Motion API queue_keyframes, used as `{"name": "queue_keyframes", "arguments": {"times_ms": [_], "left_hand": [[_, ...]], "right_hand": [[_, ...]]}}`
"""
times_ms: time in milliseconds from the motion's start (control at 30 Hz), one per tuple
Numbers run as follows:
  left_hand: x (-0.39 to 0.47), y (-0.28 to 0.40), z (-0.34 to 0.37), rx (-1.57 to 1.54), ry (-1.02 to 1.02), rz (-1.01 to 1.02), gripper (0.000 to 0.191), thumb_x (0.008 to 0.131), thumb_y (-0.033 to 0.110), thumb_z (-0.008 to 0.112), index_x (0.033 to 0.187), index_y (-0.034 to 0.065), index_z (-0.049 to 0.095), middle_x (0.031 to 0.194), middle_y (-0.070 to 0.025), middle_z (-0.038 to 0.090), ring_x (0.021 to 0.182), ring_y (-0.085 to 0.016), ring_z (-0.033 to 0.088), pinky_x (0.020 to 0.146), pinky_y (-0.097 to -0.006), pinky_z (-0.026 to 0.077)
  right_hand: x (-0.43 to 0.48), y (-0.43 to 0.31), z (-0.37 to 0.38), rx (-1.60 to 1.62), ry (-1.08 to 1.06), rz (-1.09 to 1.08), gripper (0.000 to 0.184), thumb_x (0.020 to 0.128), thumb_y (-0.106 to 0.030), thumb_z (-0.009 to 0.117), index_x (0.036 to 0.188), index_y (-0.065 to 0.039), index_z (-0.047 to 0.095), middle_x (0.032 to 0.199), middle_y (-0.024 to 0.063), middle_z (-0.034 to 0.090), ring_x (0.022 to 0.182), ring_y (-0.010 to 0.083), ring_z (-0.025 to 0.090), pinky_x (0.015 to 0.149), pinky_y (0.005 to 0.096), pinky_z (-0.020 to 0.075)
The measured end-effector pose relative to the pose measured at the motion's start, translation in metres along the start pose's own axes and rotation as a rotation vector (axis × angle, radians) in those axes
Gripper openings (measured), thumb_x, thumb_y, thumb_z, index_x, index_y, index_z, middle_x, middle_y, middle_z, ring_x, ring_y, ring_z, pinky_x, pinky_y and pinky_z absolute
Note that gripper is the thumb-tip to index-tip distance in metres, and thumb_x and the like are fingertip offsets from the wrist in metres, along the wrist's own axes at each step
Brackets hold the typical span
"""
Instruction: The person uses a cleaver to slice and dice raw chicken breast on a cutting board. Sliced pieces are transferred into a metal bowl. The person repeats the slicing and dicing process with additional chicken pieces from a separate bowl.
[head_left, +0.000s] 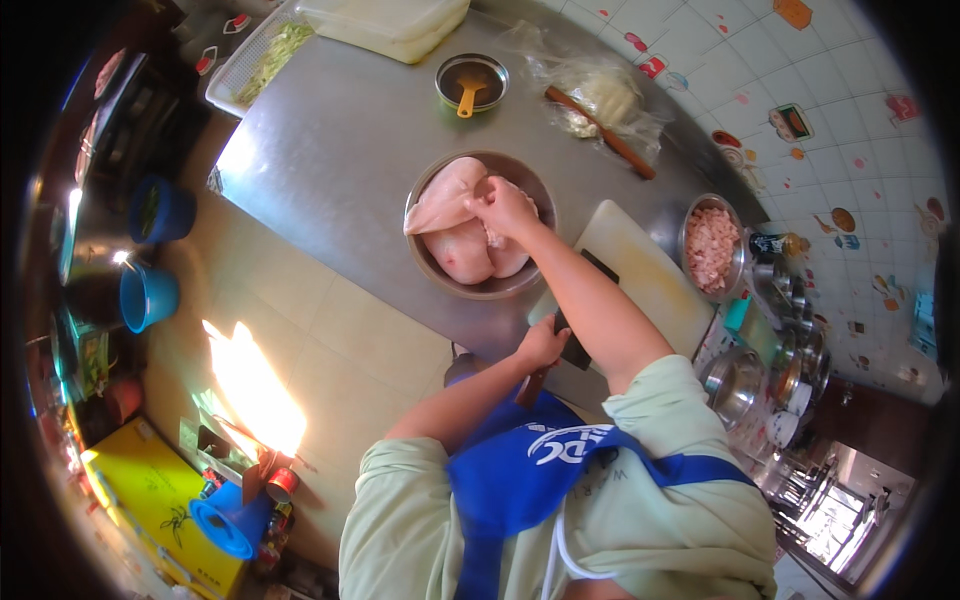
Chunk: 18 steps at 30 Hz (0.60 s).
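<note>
A steel bowl (551, 206) in front of me holds several large raw chicken breasts (454, 251). My right hand (506, 206) reaches into it, fingers pinching the upper chicken breast (448, 196), whose tip lies over the bowl's left rim. Closer to my body, my left hand (544, 345) grips a cleaver by its brown wooden handle (531, 386). The cleaver's dark blade (576, 351) passes beneath my right forearm, which hides part of it. Under and beyond that blade lies a white cutting board (637, 262) with yellowish stains; whether the two touch I cannot tell.
Diced pink meat fills a steel bowl (711, 251) right of the board. Farther back on the steel table (322, 165) are a small bowl (472, 84) with a yellow ladle, a wooden stick (600, 133) across a plastic bag (607, 94), and a basket (225, 94) of shredded greens.
</note>
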<state>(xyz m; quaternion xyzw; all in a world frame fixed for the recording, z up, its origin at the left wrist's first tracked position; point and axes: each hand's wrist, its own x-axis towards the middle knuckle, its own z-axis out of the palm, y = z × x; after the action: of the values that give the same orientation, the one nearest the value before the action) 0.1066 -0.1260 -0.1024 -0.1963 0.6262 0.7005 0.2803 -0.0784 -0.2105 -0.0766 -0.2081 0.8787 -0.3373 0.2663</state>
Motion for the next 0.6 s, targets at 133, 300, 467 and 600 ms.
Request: {"name": "queue_keyframes", "arguments": {"times_ms": [133, 300, 467, 600], "left_hand": [[0.011, -0.013, 0.007, -0.046, -0.054, 0.001, 0.031, 0.095, 0.021, 0.052, 0.113, -0.004, 0.056, 0.074, -0.0172, 0.066, 0.048, -0.021, 0.063, 0.045, -0.0342, 0.052], [0.019, -0.029, 0.016, 0.004, -0.019, 0.259, 0.032, 0.096, 0.022, 0.048, 0.111, -0.0031, 0.061, 0.083, -0.017, 0.069, 0.053, -0.023, 0.066, 0.049, -0.0341, 0.054], [0.013, -0.022, 0.012, 0.015, -0.061, 0.107, 0.032, 0.095, 0.021, 0.049, 0.114, -0.0032, 0.057, 0.083, -0.0174, 0.068, 0.055, -0.023, 0.067, 0.05, -0.0348, 0.054], [-0.001, -0.008, 0.005, 0.004, -0.061, -0.007, 0.03, 0.091, 0.016, 0.057, 0.114, -0.0029, 0.05, 0.079, -0.0177, 0.067, 0.053, -0.022, 0.065, 0.049, -0.0343, 0.053]], "right_hand": [[0.038, -0.019, 0.021, -0.044, 0.228, 0.181, 0.068, 0.076, -0.045, 0.077, 0.117, 0.007, 0.058, 0.103, 0.0205, 0.069, 0.096, 0.0259, 0.068, 0.087, 0.0368, 0.0517], [0.056, -0.03, 0.024, 0.258, -0.104, 0.331, 0.067, 0.075, -0.039, 0.079, 0.118, 0.008, 0.059, 0.114, 0.0214, 0.065, 0.106, 0.0283, 0.064, 0.089, 0.0349, 0.0499], [0.034, -0.042, 0.036, 0.28, -0.138, 0.164, 0.064, 0.076, -0.033, 0.079, 0.122, 0.003, 0.056, 0.117, 0.0178, 0.063, 0.112, 0.0252, 0.058, 0.096, 0.0336, 0.0455], [-0.003, -0.005, 0.008, 0.762, -0.116, 0.004, 0.055, 0.079, -0.022, 0.078, 0.123, 0.001, 0.054, 0.113, 0.0112, 0.063, 0.105, 0.0194, 0.06, 0.093, 0.031, 0.0479]]}}
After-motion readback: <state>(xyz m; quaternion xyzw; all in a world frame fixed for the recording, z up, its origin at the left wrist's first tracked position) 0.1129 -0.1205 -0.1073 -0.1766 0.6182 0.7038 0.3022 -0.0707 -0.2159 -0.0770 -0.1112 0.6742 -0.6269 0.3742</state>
